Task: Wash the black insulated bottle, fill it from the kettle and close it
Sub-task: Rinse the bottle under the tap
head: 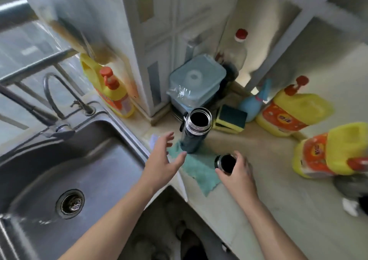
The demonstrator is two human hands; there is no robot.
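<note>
The black insulated bottle (194, 132) stands upright and uncapped on a teal cloth (199, 170) on the counter, its steel threaded mouth showing. My left hand (163, 156) hovers just left of the bottle with fingers spread, not touching it. My right hand (237, 172) grips the bottle's black lid (225, 163), hollow side up, over the cloth to the right of the bottle. No kettle is clearly visible; a grey object is cut off at the right edge.
A steel sink (59, 170) with drain and faucet (59, 94) lies to the left. Yellow detergent jugs (292, 114) stand at right and one (111, 88) behind the sink. A sponge (231, 118), blue spray bottle (253, 102) and stacked plastic boxes (195, 82) crowd the corner.
</note>
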